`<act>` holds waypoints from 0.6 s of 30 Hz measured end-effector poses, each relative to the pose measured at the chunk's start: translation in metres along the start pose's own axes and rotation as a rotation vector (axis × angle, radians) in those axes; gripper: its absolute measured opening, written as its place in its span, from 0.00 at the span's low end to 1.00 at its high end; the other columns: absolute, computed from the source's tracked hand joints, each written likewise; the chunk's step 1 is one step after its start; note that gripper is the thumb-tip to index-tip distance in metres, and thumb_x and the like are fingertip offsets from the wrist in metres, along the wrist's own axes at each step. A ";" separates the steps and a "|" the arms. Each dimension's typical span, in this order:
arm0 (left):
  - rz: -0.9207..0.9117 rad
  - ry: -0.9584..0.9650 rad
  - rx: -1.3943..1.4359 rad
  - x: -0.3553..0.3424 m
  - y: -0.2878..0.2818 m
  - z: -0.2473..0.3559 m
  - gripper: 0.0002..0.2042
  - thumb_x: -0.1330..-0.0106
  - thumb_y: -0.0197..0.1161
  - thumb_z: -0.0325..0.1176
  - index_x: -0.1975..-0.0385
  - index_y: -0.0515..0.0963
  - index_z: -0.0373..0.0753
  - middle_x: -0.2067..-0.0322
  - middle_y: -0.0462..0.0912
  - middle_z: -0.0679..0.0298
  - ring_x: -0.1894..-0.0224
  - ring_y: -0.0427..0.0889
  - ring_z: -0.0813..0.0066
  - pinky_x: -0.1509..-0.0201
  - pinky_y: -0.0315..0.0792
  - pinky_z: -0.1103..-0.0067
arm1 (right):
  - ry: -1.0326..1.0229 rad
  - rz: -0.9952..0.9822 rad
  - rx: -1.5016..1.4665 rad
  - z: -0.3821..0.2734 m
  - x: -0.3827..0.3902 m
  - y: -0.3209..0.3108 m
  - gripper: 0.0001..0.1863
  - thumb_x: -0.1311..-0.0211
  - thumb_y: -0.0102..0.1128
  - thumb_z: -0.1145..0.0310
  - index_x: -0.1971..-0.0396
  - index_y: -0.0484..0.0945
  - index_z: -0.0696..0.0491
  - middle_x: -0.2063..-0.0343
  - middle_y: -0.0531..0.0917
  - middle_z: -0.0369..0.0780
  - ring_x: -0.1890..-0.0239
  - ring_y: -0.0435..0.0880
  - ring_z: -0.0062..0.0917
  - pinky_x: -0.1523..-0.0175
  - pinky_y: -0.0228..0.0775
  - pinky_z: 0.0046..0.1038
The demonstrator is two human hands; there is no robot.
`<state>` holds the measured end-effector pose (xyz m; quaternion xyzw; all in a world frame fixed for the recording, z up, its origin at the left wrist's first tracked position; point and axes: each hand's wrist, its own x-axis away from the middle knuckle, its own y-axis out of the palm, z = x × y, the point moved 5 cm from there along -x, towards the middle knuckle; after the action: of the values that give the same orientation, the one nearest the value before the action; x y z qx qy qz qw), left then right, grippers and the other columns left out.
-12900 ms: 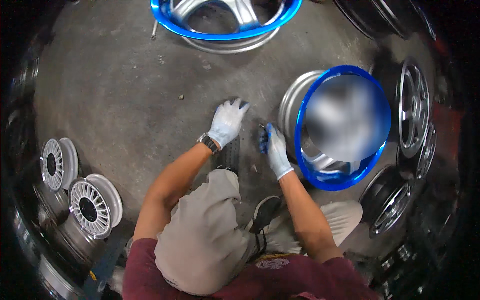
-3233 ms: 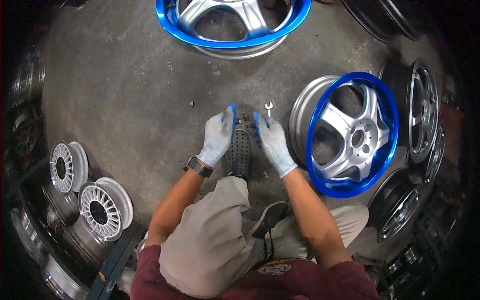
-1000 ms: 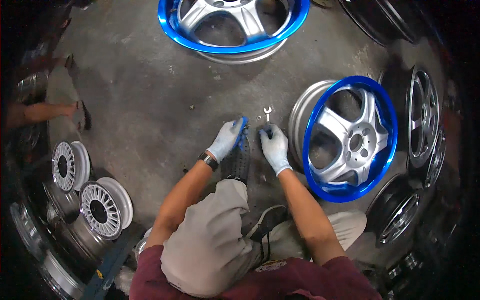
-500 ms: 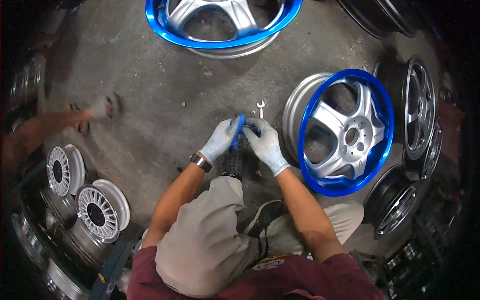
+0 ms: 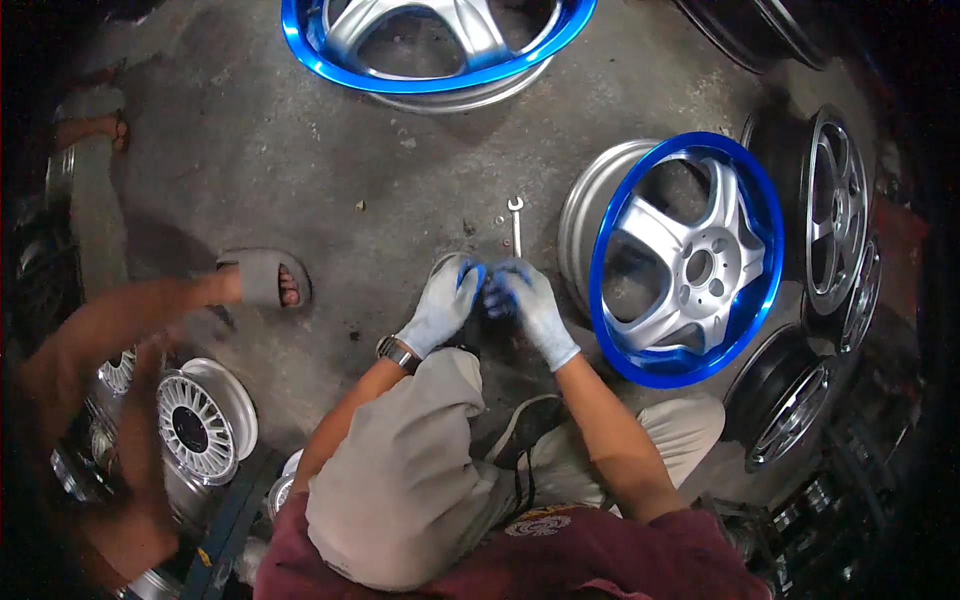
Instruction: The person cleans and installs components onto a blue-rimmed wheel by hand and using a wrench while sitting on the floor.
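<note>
Both hands work low over the concrete floor (image 5: 300, 190), ahead of the raised knee (image 5: 400, 470). The left hand (image 5: 440, 305) and the right hand (image 5: 532, 305) wear pale gloves with blue fingers and face each other, with only a narrow gap between the fingertips. The fingers of both are curled; those of the right hand are blurred. Whether either grip contains a small part cannot be told.

The wrench (image 5: 517, 232) lies loose on the floor, just beyond the right hand. Its long axis runs away from the person, the forked head toward the far edge of the floor in view and the plain end close to the back of the right glove. Contact at that end cannot be confirmed. The right hand is the nearer of the two; from the left hand, the wrench lies ahead and to the right. A small ring (image 5: 499, 219) is noted just left of the head.

The blue-rimmed wheel (image 5: 681, 243) stands to the right of the right hand, near but apart, its spoked face turned away from the hands. A second blue-rimmed wheel (image 5: 470, 30) stands at the far edge. Well to the left is another person's sandalled foot (image 5: 262, 278).
</note>
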<state>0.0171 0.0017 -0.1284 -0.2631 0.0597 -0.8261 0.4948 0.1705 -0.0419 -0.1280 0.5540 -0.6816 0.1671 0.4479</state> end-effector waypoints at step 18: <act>0.074 0.076 0.117 0.002 0.016 0.018 0.12 0.26 0.56 0.40 0.59 0.76 0.35 0.69 0.79 0.53 0.65 0.81 0.56 0.59 0.75 0.67 | -0.124 0.149 0.273 0.011 -0.002 0.001 0.18 0.25 0.51 0.54 0.65 0.75 0.55 0.77 0.77 0.40 0.74 0.77 0.26 0.67 0.70 0.32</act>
<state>0.0376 -0.0046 -0.1179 -0.1999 0.0398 -0.8188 0.5367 0.1646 -0.0485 -0.1354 0.5668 -0.7181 0.2566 0.3117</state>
